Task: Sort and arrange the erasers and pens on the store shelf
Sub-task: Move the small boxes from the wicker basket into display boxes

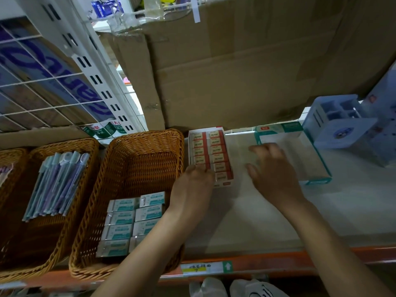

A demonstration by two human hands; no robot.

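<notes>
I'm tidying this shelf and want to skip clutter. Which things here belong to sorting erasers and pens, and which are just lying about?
Job: red eraser box at the left hand; teal eraser packs in a wicker basket; pens; open teal box.
Lying about: cardboard cartons; blue organizer; water carton.

A stationery shop: price-tagged shelf [278,221], stock baskets [137,159], cardboard cartons [246,71] behind

"2b" on boxed erasers [211,151], "7" on shelf tag [195,269]
</notes>
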